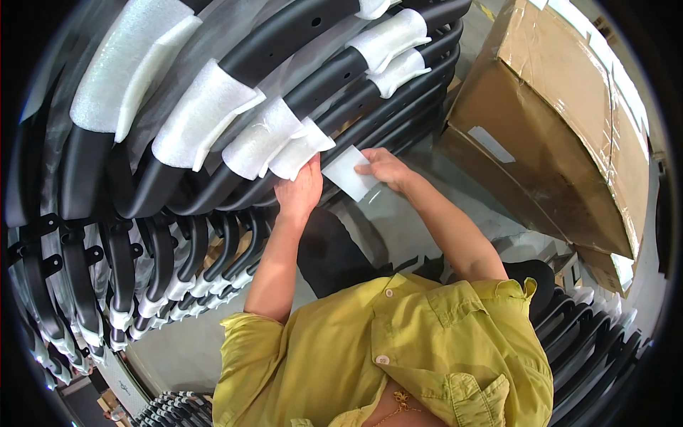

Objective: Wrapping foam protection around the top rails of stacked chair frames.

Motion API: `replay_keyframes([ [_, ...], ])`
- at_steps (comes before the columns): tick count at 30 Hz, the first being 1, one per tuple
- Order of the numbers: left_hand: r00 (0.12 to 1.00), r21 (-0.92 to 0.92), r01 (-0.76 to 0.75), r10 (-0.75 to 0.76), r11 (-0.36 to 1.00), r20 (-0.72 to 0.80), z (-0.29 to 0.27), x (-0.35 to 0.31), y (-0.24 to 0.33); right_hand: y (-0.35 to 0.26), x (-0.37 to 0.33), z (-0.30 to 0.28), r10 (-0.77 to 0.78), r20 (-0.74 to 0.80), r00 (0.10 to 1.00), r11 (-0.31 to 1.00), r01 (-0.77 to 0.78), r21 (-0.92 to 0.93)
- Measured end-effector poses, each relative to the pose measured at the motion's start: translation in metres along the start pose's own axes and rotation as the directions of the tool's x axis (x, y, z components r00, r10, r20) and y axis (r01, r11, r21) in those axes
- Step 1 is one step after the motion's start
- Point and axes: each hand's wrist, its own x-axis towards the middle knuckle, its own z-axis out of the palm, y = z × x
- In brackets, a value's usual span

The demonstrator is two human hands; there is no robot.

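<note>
My right hand point(384, 169) pinches a flat, pale white foam sheet point(350, 175) by its right edge, thumb on top. The sheet hangs flat beside a row of curved black metal tubes point(313, 92). Close to its left is my left hand point(299, 188), closed at the lower end of a white foam wrap point(302, 149) around one tube. Some of its fingertips are hidden by the wrap and tube. Other tubes nearby carry similar foam wraps point(263, 139), loose flaps standing off their right sides.
A large brown cardboard box point(551, 121) with clear tape stands at the right. Lower ends of the black tubes, with bracket tabs point(92, 254), hang at the left. More black tubes point(580, 334) stand at the lower right, and another stack point(174, 409) at the lower left.
</note>
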Motion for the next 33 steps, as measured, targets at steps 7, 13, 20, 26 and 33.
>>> replay_keyframes([
  [7, 0.991, 0.047, 0.081, -0.076, 0.996, -0.111, 0.014, -0.002, 0.002, -0.005, -0.002, 0.019, -0.185, -0.021, 0.983, 0.962, 0.185, 0.201],
  [13, 0.951, -0.059, -0.09, 0.068, 0.994, -0.303, 0.019, -0.008, -0.008, 0.02, -0.018, 0.028, -0.005, 0.017, 1.0, 0.939, -0.001, 0.345],
  [20, 0.916, -0.076, -0.141, 0.101, 0.987, -0.389, 0.023, -0.007, -0.008, 0.026, -0.029, 0.027, 0.014, 0.006, 1.0, 0.941, -0.015, 0.337],
  [26, 0.869, -0.053, -0.196, 0.149, 0.979, -0.472, 0.026, -0.01, -0.008, 0.023, -0.033, 0.03, 0.076, 0.001, 0.997, 0.963, -0.074, 0.258],
  [33, 0.739, 0.057, -0.374, 0.334, 0.926, -0.585, 0.019, -0.018, -0.011, 0.0, -0.028, 0.029, 0.068, 0.011, 0.998, 0.988, -0.069, 0.141],
])
